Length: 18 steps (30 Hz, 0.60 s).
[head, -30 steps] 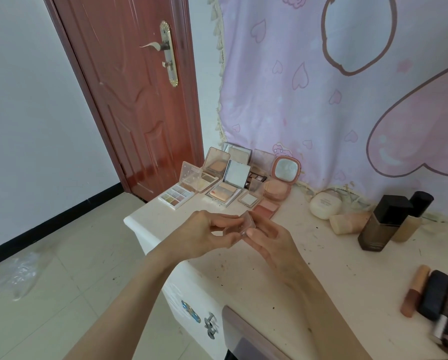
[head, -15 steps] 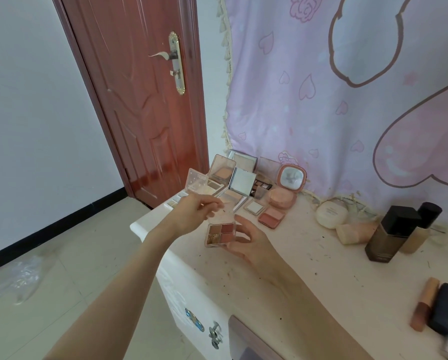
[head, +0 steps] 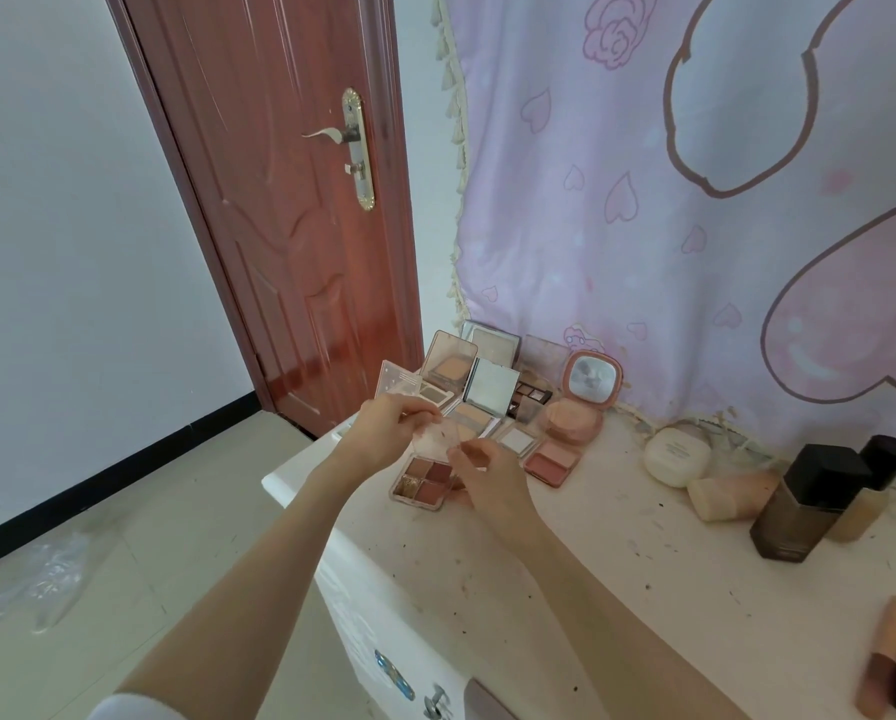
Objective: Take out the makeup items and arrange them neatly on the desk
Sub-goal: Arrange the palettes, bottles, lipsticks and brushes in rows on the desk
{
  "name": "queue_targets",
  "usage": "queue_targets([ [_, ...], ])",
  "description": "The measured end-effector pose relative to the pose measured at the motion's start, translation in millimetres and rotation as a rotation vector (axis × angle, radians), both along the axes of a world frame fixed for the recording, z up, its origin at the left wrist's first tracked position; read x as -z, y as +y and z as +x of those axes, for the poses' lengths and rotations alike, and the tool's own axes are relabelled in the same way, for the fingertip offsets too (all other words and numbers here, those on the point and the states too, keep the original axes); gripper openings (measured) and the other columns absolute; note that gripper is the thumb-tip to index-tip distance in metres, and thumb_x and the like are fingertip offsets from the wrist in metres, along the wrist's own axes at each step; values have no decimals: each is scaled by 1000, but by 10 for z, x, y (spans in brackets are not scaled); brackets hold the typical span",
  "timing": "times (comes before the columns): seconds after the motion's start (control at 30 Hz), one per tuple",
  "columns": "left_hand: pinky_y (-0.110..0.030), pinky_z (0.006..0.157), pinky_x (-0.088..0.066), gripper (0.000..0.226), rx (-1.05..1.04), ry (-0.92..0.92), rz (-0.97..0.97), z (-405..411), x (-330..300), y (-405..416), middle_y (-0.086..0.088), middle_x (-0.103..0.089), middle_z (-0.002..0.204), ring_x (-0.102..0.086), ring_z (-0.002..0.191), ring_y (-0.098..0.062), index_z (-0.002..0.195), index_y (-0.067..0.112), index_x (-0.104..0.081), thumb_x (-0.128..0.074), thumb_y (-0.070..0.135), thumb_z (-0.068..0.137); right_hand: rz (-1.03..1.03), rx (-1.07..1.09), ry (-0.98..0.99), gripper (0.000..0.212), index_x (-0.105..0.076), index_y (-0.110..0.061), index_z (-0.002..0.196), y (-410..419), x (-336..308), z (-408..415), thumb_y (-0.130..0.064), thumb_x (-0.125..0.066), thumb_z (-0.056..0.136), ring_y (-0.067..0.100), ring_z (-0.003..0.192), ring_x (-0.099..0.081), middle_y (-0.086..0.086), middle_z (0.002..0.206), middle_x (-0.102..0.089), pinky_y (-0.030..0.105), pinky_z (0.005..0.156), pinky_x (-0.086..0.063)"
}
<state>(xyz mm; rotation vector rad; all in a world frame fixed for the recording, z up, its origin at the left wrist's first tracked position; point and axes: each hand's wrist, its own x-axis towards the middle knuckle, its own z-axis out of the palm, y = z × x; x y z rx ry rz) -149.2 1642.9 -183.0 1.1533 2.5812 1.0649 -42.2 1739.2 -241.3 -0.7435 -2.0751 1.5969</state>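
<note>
The four-pan palette (head: 425,481), carried above the worktop (head: 617,553) half a second ago, is now resting on it at the front of the compact group (head: 487,392). The left hand (head: 383,433) is pinching the clear lid (head: 435,438) upright; the right hand (head: 487,480) is steadying the base, fingers curled against it. Placement is judged nearly complete; release is remaining.

Open palettes (head: 479,392) crowd the table's (head: 617,574) far left corner; a round compact (head: 675,454) and bottles (head: 820,501) sit to their right.
</note>
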Motion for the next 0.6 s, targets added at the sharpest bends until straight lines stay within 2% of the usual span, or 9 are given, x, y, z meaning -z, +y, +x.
queue_targets([
  [0.07,-23,85,-46,20,-7,-35,16,-4,17,12,3,-68,88,-57,72,-9,98,12,-71,-53,10,92,63,40,1,16,-64,-13,97,7,6,-54,-24,-54,92,8,80,-55,-4,89,-61,5,61,-38],
  [0.13,-23,84,-46,21,-7,-43,42,-18,47,18,-2,-69,102,-58,79,-12,104,13,-70,-53,11,92,115,69,-14,18,-65,-9,97,15,14,-128,-20,-53,93,10,79,-53,0,91,-63,4,59,-36],
  [0.2,-17,82,-42,30,-36,-58,89,-29,100,1,-2,-64,115,-58,90,-11,121,14,-60,-54,13,92,113,106,-21,17,-65,-5,97,9,10,-193,-16,-52,93,16,85,-56,5,95,-65,10,63,-35],
  [0.23,-17,85,-41,36,-66,-75,109,-29,137,-18,-3,-61,120,-58,97,-12,128,14,-53,-54,15,92,85,127,-17,17,-65,-5,96,-1,11,-224,-13,-51,93,19,89,-58,7,96,-67,16,71,-38],
  [0.3,-25,92,-42,48,-125,-121,121,-28,227,-73,-5,-56,124,-56,106,-15,136,12,-43,-57,21,91,25,170,-15,15,-64,-6,92,-20,16,-281,-10,-50,92,22,94,-61,9,95,-69,24,78,-41],
  [0.43,-28,89,-43,72,-198,-155,76,34,453,-235,-3,-53,119,-50,105,-16,138,14,-35,-68,39,79,-46,245,-51,14,-65,-9,91,-40,32,-384,-13,-51,92,20,95,-60,6,95,-70,20,73,-36],
  [0.5,-33,97,-37,85,-272,-125,26,107,600,-298,0,-51,118,-45,111,-19,139,16,-32,-73,47,72,-59,271,-66,15,-65,-9,90,-50,50,-424,-13,-51,91,22,96,-60,6,95,-69,22,78,-39],
  [0.6,-34,101,-26,95,-379,7,-25,235,796,-331,0,-48,122,-37,116,-22,138,18,-30,-74,55,63,-105,267,-37,14,-66,-9,87,-81,66,-451,-10,-52,90,27,96,-62,9,93,-68,38,90,-49],
])
